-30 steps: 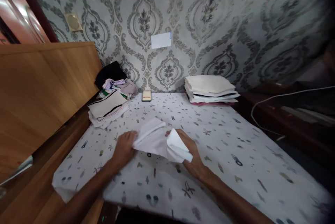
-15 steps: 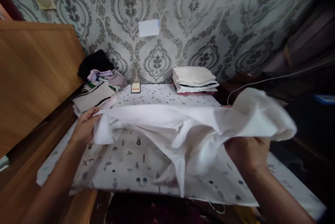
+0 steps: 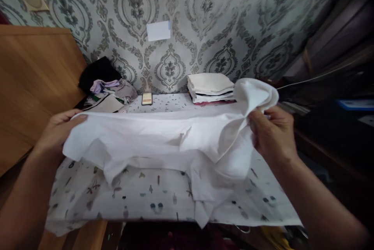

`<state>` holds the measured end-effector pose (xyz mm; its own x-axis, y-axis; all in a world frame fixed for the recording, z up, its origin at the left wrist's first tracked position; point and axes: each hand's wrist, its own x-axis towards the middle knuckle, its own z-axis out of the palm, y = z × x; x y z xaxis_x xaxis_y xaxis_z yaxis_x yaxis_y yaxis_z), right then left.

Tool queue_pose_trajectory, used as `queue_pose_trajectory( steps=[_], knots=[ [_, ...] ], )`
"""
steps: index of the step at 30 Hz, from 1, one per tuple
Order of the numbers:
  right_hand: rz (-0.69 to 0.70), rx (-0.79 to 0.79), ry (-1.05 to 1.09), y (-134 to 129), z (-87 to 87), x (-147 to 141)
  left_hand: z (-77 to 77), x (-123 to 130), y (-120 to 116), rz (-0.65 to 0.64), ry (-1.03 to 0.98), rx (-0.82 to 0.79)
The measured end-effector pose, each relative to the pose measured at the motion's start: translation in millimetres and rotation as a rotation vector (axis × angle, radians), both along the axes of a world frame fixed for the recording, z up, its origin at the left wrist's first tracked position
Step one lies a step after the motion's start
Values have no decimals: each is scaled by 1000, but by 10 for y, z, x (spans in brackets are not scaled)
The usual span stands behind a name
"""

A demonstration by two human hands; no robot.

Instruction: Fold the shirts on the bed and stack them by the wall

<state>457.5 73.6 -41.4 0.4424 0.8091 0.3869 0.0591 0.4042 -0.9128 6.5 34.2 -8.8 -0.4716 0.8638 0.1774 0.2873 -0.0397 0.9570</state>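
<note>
A white cloth garment (image 3: 152, 133) is stretched sideways between my two hands, above a table with a patterned white cover (image 3: 134, 199). My left hand (image 3: 62, 127) pinches its upper left edge, thumb on top. On the other side, my right hand (image 3: 271, 129) grips a bunched part of the fabric, and a curled flap stands up above the fingers. Loose folds hang below the taut top edge, one pointed end dropping near the table's front edge. What kind of garment it is, I cannot tell.
Folded clothes form a stack (image 3: 210, 84) against the wall. Rumpled clothes (image 3: 111, 86) lie in a heap at the back left, beside a wooden panel (image 3: 37, 90). A small framed card (image 3: 147, 99) rests between them. A cable (image 3: 315, 81) runs along the right.
My hands have spread farther apart, pulling the white garment's top edge straighter. My right hand has risen, lifting its end, and the folds hang differently. The view has shifted slightly to the right.
</note>
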Motion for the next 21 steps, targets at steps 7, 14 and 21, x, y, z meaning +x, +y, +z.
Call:
queue_pose_trajectory(
  steps=[7,14,21],
  knots=[
    [-147,-29,-478,1239,-364,-11,-77,-168,1097,-10,880,-144],
    [-38,-342,-837,1027,-1253,295,-890,-159,969,-233,1047,-229],
    [-63,-550,-1041,176,-1464,363,-1236,38,141,-652,893,-365]
  ],
)
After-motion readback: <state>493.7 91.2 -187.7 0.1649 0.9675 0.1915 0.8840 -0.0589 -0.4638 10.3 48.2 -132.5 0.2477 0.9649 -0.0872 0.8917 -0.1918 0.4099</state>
